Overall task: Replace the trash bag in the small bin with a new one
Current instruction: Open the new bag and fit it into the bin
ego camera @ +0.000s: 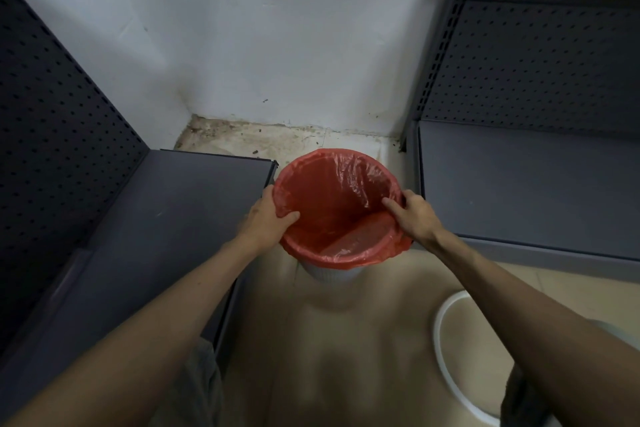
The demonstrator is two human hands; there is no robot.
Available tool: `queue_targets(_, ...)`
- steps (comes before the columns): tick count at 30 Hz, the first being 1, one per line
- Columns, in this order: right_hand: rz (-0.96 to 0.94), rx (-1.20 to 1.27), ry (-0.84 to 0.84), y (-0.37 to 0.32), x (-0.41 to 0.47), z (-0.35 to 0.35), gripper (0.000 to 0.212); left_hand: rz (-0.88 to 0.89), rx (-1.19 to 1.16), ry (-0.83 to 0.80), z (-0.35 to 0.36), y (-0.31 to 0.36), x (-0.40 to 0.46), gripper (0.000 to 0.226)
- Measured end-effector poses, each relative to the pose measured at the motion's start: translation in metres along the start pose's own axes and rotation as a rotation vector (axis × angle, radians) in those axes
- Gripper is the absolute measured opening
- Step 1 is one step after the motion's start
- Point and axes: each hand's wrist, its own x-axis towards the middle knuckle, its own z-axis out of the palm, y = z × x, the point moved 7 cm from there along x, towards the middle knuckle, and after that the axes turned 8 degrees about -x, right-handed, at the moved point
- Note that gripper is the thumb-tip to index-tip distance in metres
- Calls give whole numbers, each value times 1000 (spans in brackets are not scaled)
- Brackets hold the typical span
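While both hands work at its rim, the bin (330, 277) stands on the floor (346, 340) at the floor's far edge, close to the wall (263, 45) and between two grey shelves, the left shelf (166, 218) and the right shelf (519, 184). A red bag (332, 204) lines the bin, its mouth folded outward over the rim. Left hand (268, 218): grip closed on the bag's rim fold, thumb inside. Right hand (414, 215): fingers curled over the opposite fold, forefinger pointing into the bag; whether it pinches the film cannot be told. A white ring (446, 357) lies on the floor near the right forearm. Judged step: either seating or freeing the bag; the contents appear nil. Next, the fold must be worked evenly around the rim without tearing the thin film.
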Motion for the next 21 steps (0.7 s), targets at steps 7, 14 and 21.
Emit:
queue_targets(7,8,-53,184,10,-17,-37,38,143,269,291,-7,55,-10,50)
queue_targets(14,88,-113,382,59,-45,-80,37,436,140,248,59,138,-25,26)
queue_targets(21,287,-112,541,161,-103,-109,35,591,107,14,184,170,-50,27)
